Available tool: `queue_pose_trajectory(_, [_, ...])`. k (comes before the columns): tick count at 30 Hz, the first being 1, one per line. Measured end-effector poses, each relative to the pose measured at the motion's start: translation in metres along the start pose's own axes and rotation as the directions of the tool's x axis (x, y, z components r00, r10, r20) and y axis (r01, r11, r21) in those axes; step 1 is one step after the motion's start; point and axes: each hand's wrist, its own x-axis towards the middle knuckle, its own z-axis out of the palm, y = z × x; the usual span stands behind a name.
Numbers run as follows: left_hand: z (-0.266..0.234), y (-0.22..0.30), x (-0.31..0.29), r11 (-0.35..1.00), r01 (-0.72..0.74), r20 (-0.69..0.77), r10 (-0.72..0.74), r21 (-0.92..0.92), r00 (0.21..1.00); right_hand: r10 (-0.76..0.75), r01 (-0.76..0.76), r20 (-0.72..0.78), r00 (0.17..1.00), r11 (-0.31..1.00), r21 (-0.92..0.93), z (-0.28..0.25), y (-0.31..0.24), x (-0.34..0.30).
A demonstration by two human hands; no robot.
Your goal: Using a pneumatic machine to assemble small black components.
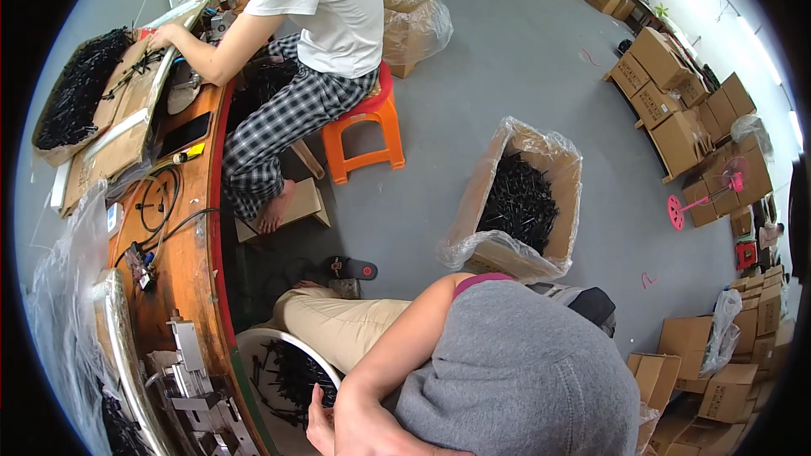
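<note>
Beside the round white bucket [247, 339] at the lower edge, part of what looks like my left hand [319, 424] shows, its visible fingers stretched out and nothing seen in them. It lies against a bent bare arm, apparently my right, which folds back toward the lower edge and my grey top. That arm's hand is out of view. Inside the bucket are several thin black plastic parts [291, 380]. My leg in beige trousers [334, 321] reaches toward the wooden workbench [182, 241]. A metal fixture [193, 371] stands on the bench's near end.
A seated co-worker [338, 17] reaches over the bench's far end, on an orange stool [363, 139]. Behind me stands a plastic-lined carton [562, 203] of black parts. A dark sandal [351, 268] lies on the floor. Cartons [676, 131] and a pink fan [735, 176] stand at right.
</note>
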Motion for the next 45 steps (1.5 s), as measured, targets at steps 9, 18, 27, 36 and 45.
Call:
queue_pose_trajectory(9, [0.014, -0.045, 0.016, 0.997, 0.023, -0.049, -0.027, -0.071, 0.998, 0.004, -0.005, 0.017, 1.0, 0.998, 0.055, 0.0, -0.002, -0.005])
queue_pose_trajectory(18, [0.051, -0.276, -0.016, 0.976, -0.103, -0.04, 0.097, -0.194, 0.994, 0.048, -0.039, -0.174, 0.984, 0.998, 0.057, -0.011, 0.004, -0.006])
queue_pose_trajectory(27, [0.095, -0.37, -0.048, 0.986, -0.163, 0.013, 0.163, 0.019, 0.987, 0.154, -0.333, -0.602, 0.784, 0.922, -0.199, -0.043, 0.038, -0.006])
queue_pose_trajectory(36, [0.125, -0.391, -0.055, 0.988, -0.132, -0.069, 0.137, 0.081, 0.988, 0.11, -0.675, -0.854, 0.509, 0.666, -0.317, -0.088, 0.023, 0.018])
queue_pose_trajectory(45, [0.111, -0.371, -0.055, 0.993, -0.07, 0.163, 0.053, 0.096, 0.985, -0.401, -0.466, -0.377, 0.835, -0.15, -0.872, -0.199, -0.02, 0.083])
